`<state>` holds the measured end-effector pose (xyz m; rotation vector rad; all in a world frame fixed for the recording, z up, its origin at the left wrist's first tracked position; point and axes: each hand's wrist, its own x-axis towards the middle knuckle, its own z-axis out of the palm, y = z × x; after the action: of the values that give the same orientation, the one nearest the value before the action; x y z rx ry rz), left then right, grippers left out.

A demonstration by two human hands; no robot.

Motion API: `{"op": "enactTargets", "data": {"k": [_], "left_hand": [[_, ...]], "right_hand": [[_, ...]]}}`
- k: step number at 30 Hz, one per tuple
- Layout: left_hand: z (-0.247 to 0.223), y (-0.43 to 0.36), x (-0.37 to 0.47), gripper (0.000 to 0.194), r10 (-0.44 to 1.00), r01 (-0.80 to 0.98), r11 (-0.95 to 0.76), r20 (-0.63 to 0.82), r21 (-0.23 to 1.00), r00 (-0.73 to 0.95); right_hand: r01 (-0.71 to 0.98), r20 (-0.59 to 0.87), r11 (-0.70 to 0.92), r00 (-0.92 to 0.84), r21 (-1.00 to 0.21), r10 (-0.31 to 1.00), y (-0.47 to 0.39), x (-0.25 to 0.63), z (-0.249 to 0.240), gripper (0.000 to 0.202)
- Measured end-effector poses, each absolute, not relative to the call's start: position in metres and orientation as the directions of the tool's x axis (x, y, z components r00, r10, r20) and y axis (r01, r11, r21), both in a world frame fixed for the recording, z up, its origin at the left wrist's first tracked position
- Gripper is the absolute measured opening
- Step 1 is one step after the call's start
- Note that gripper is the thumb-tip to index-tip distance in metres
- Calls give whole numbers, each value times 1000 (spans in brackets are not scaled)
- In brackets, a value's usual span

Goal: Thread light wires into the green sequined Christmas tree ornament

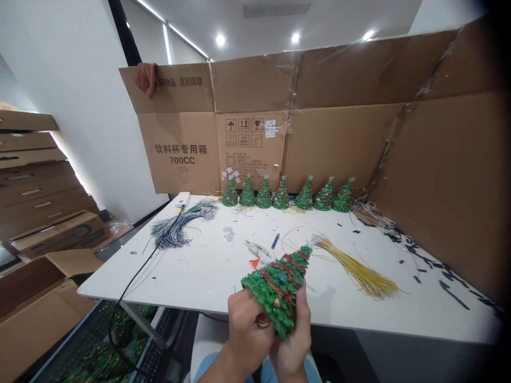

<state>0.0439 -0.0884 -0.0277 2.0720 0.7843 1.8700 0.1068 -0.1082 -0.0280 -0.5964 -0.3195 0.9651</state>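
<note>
Here we grip a green beaded tree (279, 287) with both hands, left hand (247, 330) wrapped around its base, right hand (295, 340) pressed under it, above the white table's (191, 276) near edge; yellow wires (359, 271) lie just beyond, seven small trees (287, 196) stand farther back.

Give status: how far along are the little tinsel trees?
Done: seven finished trees stand along the cardboard wall. In hand: left hand and right hand hold one green tinsel tree. Left: bundles of yellow wire and green-white wire unused.
</note>
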Motion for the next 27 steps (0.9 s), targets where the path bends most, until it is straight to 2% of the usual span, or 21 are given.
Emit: {"op": "enactTargets", "data": {"k": [3,7,14,27], "left_hand": [[-24,-88,44,28,506,213,-848,861,485,57],[-23,-88,43,30,478,232,-859,877,456,47],[-26,-87,42,27,498,221,-855,862,470,95],[-29,-82,41,28,548,249,-821,831,513,94]], "right_hand": [[-706,-62,430,554,-563,830,-108,107,-27,67],[-701,-90,422,567,-575,819,-109,108,-30,68],[-527,110,485,590,-698,800,-108,106,-33,62],[-604,2,412,562,-682,827,-105,106,-25,59]]}}
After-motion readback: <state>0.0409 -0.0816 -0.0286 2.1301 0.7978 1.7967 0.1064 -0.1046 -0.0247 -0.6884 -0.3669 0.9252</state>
